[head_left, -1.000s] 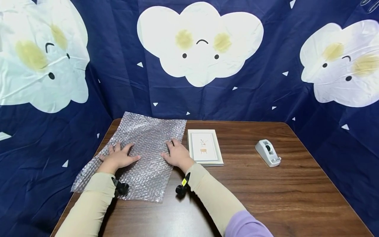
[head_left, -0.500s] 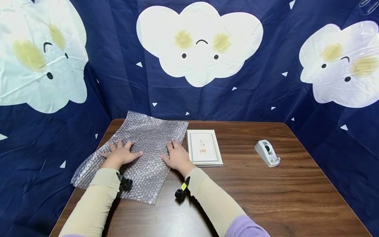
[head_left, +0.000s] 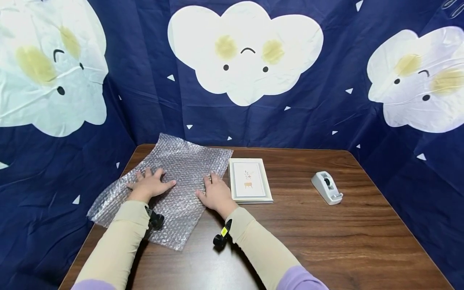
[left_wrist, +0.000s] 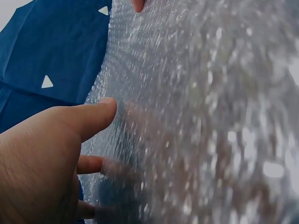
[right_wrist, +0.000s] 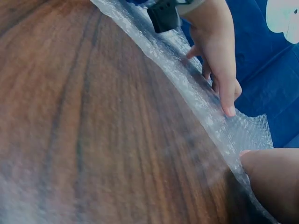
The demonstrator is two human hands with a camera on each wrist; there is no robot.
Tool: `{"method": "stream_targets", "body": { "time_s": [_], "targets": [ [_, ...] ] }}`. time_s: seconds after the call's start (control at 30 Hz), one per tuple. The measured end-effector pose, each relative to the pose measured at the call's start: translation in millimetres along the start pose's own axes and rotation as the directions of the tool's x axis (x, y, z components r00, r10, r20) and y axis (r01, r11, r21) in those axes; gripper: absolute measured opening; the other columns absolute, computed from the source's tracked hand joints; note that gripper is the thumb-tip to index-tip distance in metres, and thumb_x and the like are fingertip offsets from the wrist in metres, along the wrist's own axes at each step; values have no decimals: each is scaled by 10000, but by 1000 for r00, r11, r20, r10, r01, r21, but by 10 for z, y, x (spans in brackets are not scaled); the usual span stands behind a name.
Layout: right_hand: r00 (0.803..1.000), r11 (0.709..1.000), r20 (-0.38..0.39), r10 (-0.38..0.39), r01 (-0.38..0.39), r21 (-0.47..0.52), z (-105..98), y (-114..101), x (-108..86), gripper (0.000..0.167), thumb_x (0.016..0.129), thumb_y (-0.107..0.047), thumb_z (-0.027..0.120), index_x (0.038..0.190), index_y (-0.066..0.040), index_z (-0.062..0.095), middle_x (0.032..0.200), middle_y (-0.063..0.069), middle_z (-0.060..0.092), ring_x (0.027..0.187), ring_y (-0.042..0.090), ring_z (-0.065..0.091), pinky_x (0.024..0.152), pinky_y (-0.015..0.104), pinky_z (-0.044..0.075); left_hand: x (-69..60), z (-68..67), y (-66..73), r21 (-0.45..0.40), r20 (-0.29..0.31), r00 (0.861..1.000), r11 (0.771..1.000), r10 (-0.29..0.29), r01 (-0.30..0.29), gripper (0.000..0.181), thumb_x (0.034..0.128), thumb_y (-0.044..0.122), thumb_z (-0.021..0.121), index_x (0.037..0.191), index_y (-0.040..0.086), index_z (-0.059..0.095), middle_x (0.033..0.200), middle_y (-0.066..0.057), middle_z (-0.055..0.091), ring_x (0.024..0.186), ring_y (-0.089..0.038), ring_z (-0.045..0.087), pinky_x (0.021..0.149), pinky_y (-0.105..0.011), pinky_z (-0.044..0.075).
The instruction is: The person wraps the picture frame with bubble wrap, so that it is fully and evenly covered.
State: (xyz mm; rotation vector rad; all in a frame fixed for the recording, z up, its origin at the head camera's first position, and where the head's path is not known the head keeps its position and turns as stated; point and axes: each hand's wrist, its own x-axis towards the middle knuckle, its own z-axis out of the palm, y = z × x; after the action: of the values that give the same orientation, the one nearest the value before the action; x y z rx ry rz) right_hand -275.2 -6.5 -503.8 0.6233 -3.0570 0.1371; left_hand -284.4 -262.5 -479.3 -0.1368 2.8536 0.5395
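A sheet of clear bubble wrap [head_left: 181, 161] lies skewed on the left part of the wooden table, its left corner reaching past the table edge. My left hand [head_left: 150, 186] rests on the sheet with fingers spread. In the left wrist view the thumb and fingers of this left hand [left_wrist: 42, 140] touch the bubbled surface. On the sheet's right margin lies my right hand [head_left: 217, 193], fingers fairly straight. The right wrist view has my right thumb [right_wrist: 273, 172] at the edge of the bubble wrap [right_wrist: 182, 88].
Just right of my right hand is a stack of pale picture frames or boxed cards [head_left: 250, 180] with a plant print. A white tape dispenser [head_left: 327, 187] stands farther right on the wooden table [head_left: 290, 233]. Dark blue cloth [head_left: 152, 100] with cloud prints encloses the back and sides.
The bubble wrap has turned clockwise, its far edge shifting right and its near corner left. My left hand has slid slightly forward and right; my right hand has shifted only a little.
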Motion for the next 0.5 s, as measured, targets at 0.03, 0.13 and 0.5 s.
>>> {"method": "stream_targets", "body": {
  "time_s": [0.03,0.13,0.5],
  "targets": [
    [1000,1000,-1,-1,1,-6,3,-9,-7,720,1018,-602,417,1568,-139,391,1596,158,360,1433,302,415,1139,377,395,14,1,2,1,-2,1000,1000,1,-1,867,930,698,499,1506,73,325,1560,-452,-59,1371,-720,-98,913,-930,31],
    [1000,1000,-1,-1,1,-20,8,-37,-29,721,1019,-605,408,1566,-135,393,1591,162,367,1442,292,402,1147,364,382,52,-3,11,4,-9,1000,1000,2,-2,873,924,702,502,1489,59,332,1553,-461,-59,1367,-725,-98,916,-929,36],
    [998,997,-52,-24,21,-68,24,-87,-117,725,1011,-603,431,1537,-105,436,1535,181,440,1415,305,436,1147,369,380,218,14,17,26,-66,997,999,45,-43,805,924,690,518,1380,38,399,1558,-460,-13,1380,-718,-74,933,-919,12]
  ]
}}
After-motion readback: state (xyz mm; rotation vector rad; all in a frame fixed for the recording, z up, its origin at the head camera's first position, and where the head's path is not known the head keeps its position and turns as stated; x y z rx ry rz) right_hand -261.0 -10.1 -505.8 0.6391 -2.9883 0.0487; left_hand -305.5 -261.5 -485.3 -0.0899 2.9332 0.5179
